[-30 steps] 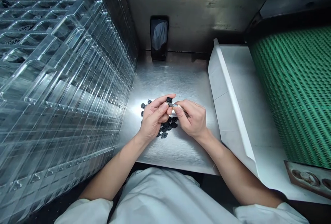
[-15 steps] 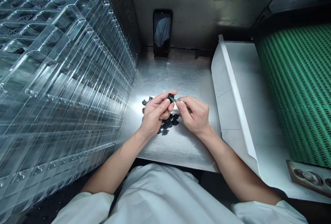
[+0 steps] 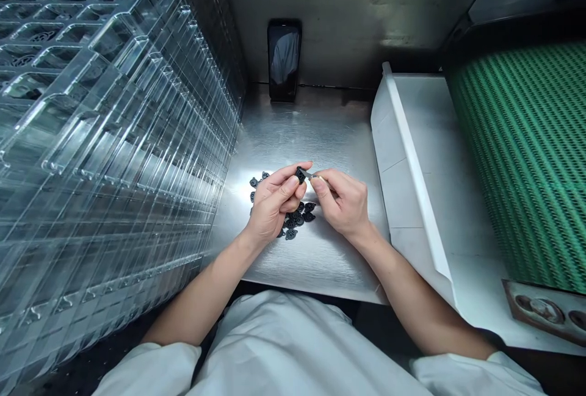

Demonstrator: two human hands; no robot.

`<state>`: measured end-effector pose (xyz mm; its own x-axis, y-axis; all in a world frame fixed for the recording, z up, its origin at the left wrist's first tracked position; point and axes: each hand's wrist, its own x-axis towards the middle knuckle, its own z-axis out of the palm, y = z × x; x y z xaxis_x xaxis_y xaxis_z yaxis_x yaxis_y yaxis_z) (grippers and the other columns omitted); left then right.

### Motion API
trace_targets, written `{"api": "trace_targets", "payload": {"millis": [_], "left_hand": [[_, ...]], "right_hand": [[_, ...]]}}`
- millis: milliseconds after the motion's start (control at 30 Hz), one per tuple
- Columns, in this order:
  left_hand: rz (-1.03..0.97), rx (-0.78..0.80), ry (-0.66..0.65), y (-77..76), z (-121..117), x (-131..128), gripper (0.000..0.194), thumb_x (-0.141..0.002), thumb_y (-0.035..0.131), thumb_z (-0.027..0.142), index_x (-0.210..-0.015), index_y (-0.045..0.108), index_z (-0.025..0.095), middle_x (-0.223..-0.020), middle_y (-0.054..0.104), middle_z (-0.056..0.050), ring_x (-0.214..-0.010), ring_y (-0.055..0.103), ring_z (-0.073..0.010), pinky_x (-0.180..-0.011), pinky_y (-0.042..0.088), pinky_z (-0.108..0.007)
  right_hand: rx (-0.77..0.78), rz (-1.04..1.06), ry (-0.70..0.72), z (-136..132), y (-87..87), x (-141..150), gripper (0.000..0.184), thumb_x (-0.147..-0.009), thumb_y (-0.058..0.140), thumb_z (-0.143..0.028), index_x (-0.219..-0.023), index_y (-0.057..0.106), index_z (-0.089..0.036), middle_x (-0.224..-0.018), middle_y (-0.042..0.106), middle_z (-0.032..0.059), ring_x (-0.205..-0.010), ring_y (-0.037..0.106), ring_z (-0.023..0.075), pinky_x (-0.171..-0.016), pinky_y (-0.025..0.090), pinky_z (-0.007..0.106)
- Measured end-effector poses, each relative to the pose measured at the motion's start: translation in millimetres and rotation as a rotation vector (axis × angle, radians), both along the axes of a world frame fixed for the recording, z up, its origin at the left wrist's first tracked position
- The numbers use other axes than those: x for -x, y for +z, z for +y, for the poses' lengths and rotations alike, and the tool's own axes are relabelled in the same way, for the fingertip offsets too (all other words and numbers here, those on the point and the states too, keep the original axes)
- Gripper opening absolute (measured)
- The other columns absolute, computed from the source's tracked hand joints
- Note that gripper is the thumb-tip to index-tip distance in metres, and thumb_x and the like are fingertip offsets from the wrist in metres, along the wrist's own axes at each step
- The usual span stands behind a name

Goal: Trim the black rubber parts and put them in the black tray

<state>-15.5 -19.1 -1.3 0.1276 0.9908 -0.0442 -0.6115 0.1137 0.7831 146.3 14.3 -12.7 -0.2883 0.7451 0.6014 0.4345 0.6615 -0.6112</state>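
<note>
Between thumb and fingers, my left hand (image 3: 274, 201) pinches a small black round part (image 3: 300, 174) above the metal table. My right hand (image 3: 341, 199) is closed on a small pointed metal blade (image 3: 310, 174), whose tip meets the black part or lies just beside it. The handle is hidden in the fingers. Below my left hand lies a loose group of similar black parts (image 3: 292, 234), each a disc with side tabs and an openwork centre. Several more black parts (image 3: 253, 182) are spread on the left, partly covered by my left hand.
Tall stacks of clear plastic trays (image 3: 137, 91) stand on the left, with black parts in some top pockets. A phone (image 3: 284, 60) leans against the metal back wall (image 3: 339, 30). At the right are a white bin (image 3: 403, 121) and a green conveyor belt (image 3: 540, 158).
The black part has turned slightly in my left hand, and the blade now sits nearer its upper right edge. The whole view has shifted a little.
</note>
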Motion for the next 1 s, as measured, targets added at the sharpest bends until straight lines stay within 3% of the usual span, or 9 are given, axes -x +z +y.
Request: {"api": "trace_targets", "payload": {"millis": [200, 333, 567, 700, 833, 933, 1000], "left_hand": [[0.030, 0.034, 0.013, -0.3, 0.4, -0.9, 0.035, -0.089, 0.077, 0.035, -0.120, 0.077, 0.019, -0.072, 0.054, 0.000, -0.049, 0.026, -0.0024, -0.046, 0.018, -0.018], [0.035, 0.035, -0.018, -1.0, 1.4, -0.9, 0.031, -0.090, 0.074, 0.033, -0.118, 0.077, 0.020, -0.074, 0.056, 0.000, -0.050, 0.026, -0.0022, -0.047, 0.016, -0.019], [0.079, 0.015, -0.065, -1.0, 1.0, -6.0, 0.028, -0.091, 0.071, 0.034, -0.111, 0.078, 0.015, -0.070, 0.055, -0.001, -0.053, 0.031, -0.0049, -0.046, 0.014, -0.020], [0.054, 0.040, -0.064, -4.2, 3.1, -6.0, 0.028, -0.089, 0.076, 0.036, -0.107, 0.075, 0.016, -0.068, 0.052, 0.001, -0.050, 0.027, -0.0033, -0.045, 0.013, -0.019], [-0.127, 0.124, -0.001, -5.8, 6.6, -1.7, 0.020, -0.092, 0.071, 0.035, -0.103, 0.069, 0.017, -0.074, 0.052, 0.003, -0.046, 0.028, -0.0016, -0.043, 0.018, -0.016], [-0.261, 0.191, 0.063, -6.3, 9.1, 0.1, 0.012, -0.097, 0.064, 0.030, -0.100, 0.064, 0.019, -0.081, 0.055, 0.001, -0.052, 0.043, -0.0041, -0.046, 0.032, -0.016], [-0.314, 0.220, 0.113, -6.5, 10.3, -0.6, 0.010, -0.099, 0.061, 0.028, -0.097, 0.062, 0.018, -0.086, 0.059, -0.001, -0.065, 0.058, -0.0079, -0.060, 0.047, -0.019]], "right_hand": [[0.046, 0.038, 0.028, -0.9, 1.9, -0.6, 0.029, -0.108, 0.052, -0.035, -0.086, 0.064, -0.021, -0.070, 0.061, 0.0000, -0.060, 0.052, 0.0152, -0.061, 0.037, 0.030], [0.143, 0.172, -0.031, 0.4, 2.0, -0.6, 0.026, -0.106, 0.057, -0.039, -0.091, 0.069, -0.021, -0.074, 0.061, 0.0000, -0.065, 0.054, 0.0160, -0.063, 0.039, 0.030], [0.355, 0.336, 0.017, -1.7, -2.8, 5.1, 0.020, -0.095, 0.072, -0.039, -0.085, 0.071, -0.022, -0.066, 0.054, -0.0040, -0.060, 0.047, 0.0141, -0.059, 0.038, 0.028], [0.308, 0.276, -0.028, -4.1, -1.8, 5.1, 0.018, -0.097, 0.071, -0.036, -0.085, 0.072, -0.022, -0.067, 0.056, -0.0034, -0.060, 0.047, 0.0142, -0.059, 0.038, 0.028], [0.178, 0.213, -0.061, -5.6, 1.3, 5.1, 0.018, -0.100, 0.067, -0.033, -0.087, 0.072, -0.022, -0.071, 0.059, -0.0015, -0.062, 0.050, 0.0150, -0.061, 0.040, 0.030], [0.050, 0.148, -0.023, -8.3, 1.9, 7.5, 0.013, -0.100, 0.067, -0.031, -0.091, 0.073, -0.024, -0.076, 0.066, 0.0013, -0.065, 0.058, 0.0171, -0.061, 0.046, 0.031], [-0.009, 0.097, 0.031, -10.5, 0.2, 10.0, 0.008, -0.099, 0.067, -0.029, -0.097, 0.073, -0.025, -0.081, 0.071, 0.0030, -0.068, 0.063, 0.0187, -0.062, 0.050, 0.032]]}}
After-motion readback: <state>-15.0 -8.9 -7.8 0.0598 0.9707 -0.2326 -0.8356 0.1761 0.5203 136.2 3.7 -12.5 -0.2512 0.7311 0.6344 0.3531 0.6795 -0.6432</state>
